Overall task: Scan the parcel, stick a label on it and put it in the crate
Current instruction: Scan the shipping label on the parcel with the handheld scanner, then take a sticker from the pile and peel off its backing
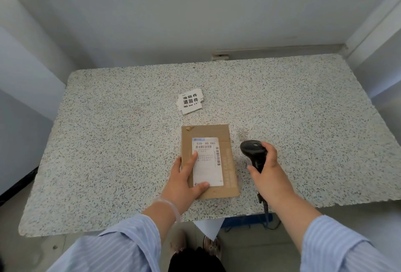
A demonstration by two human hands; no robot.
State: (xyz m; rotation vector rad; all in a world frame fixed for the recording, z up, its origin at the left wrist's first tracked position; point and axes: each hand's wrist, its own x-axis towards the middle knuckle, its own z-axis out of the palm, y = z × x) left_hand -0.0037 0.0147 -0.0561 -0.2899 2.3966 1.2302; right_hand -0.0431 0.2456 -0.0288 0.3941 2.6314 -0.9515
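parcel [225, 135] flat on desk [108, 141], barcode [203, 147] up, long side pointing away | left hand [184, 182] pressed flat on its near-left corner | right hand [269, 172] gripping scanner [252, 150] just right of it

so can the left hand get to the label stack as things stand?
Probably yes. The left hand presses on the parcel, and the label stack lies just beyond the parcel's far edge, nothing standing between. It must lift off the parcel first.
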